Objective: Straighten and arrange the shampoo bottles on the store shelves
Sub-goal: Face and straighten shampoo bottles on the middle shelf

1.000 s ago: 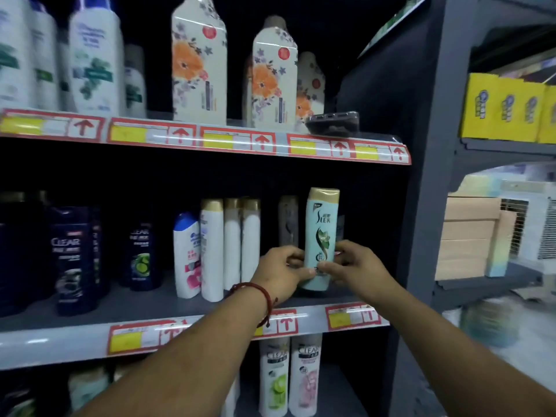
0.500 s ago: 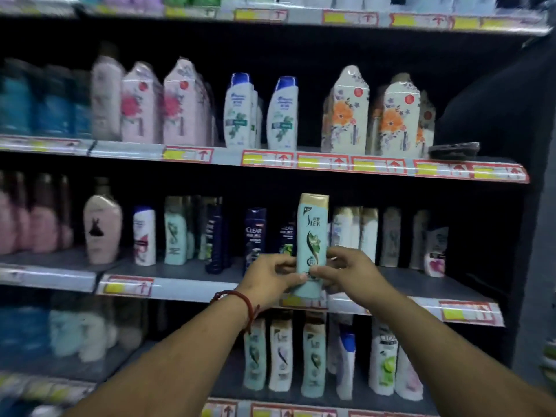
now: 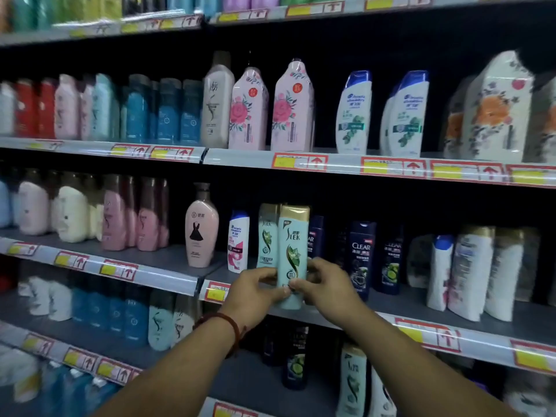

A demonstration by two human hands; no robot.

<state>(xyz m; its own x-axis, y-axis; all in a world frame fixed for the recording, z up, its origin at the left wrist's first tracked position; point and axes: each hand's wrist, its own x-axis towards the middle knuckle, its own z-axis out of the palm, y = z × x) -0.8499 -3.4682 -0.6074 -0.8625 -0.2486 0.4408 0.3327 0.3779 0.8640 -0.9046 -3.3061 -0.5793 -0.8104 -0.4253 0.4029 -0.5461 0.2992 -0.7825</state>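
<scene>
A pale green Slek shampoo bottle (image 3: 292,254) with a gold cap stands upright in front of the middle shelf (image 3: 421,311), held low down between both hands. My left hand (image 3: 255,291) grips its left side, and my right hand (image 3: 323,288) pinches its right side. A matching Slek bottle (image 3: 267,236) stands on the shelf just behind and left of it. To the right stand dark blue Clear bottles (image 3: 362,257).
A small white Head & Shoulders bottle (image 3: 238,240) and a pink pump bottle (image 3: 201,227) stand to the left. White gold-capped bottles (image 3: 472,272) fill the shelf's right part. The upper shelf (image 3: 301,161) carries pink floral bottles (image 3: 270,106) and white Head & Shoulders bottles (image 3: 382,112).
The view and both hands have moved left along the shelves with the Slek bottle, from the shelf's right end to a spot beside a matching bottle.
</scene>
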